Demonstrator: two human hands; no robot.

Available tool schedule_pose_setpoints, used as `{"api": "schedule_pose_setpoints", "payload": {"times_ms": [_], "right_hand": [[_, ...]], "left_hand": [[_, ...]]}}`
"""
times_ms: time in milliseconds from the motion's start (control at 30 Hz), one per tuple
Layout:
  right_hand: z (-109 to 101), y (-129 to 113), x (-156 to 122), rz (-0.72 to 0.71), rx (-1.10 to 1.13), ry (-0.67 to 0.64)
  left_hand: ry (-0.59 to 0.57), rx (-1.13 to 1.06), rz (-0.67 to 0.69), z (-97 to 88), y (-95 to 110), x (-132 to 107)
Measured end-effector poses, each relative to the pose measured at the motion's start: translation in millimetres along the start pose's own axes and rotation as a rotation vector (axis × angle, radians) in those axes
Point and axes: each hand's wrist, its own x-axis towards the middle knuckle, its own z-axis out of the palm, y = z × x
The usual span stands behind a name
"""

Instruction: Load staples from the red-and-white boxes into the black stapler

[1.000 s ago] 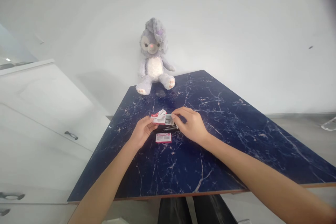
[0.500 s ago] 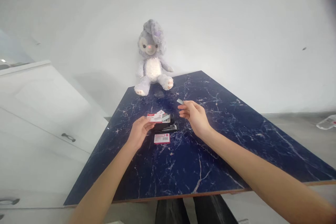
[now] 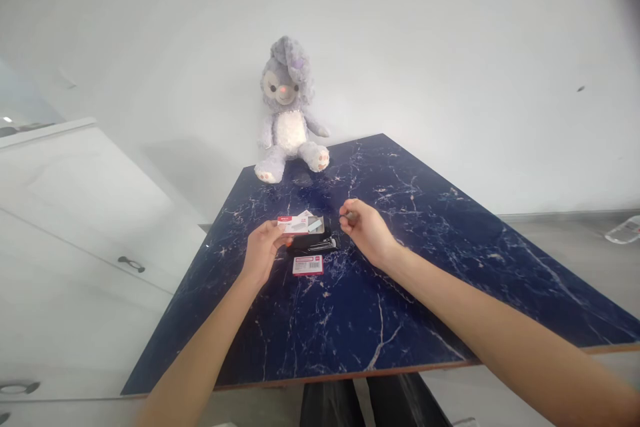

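My left hand pinches a small red-and-white staple box at its left end. The box's inner tray is slid out to the right, and a grey strip of staples lies in it. Just below the box a black stapler lies on the table, partly covered by the box and my fingers. My right hand is closed to the right of the box, apart from it. Its fingertips are curled together round a staple strip, of which only a dark sliver shows.
A second red-and-white box with a barcode lies in front of the stapler. The dark blue marbled table stands against the wall. A grey plush rabbit sits at its back edge. A white cabinet is at the left.
My right hand has come slightly lower, and its fingers have curled in, so the strip that stuck out of them is mostly hidden. The box in my left hand has shifted slightly left.
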Motion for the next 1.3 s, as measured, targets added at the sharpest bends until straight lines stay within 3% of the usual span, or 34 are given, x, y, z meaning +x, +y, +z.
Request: {"api": "schedule_pose_setpoints", "payload": {"times_ms": [200,367,633,800,1000,1300], "right_hand": [[6.9,-1.1,-15.4,-0.29,-0.801,-0.062],[4.0,-0.7,-13.5,-0.32,-1.045,-0.139],[-2.3,2.0,-5.5,-0.385,-1.055,-0.118],[-1.6,8.9,-5.4,-0.283,-0.912,-0.197],[1.8,9.6,-8.1,-0.127,-0.587,-0.258],[5.2,10.4,-8.4,-0.149,-0.595,-0.308]], "left_hand": [[-0.058,-0.017,0.013,4.4,1.4,-4.3],[-0.089,-0.032,0.014,6.1,0.0,-5.7],[-0.096,-0.064,-0.004,6.1,1.0,-6.1],[-0.146,-0.092,-0.029,5.7,5.2,-6.9],[-0.066,-0.108,-0.118,4.1,2.5,-3.0],[-0.26,-0.037,-0.141,3.8,3.6,-9.7]]}}
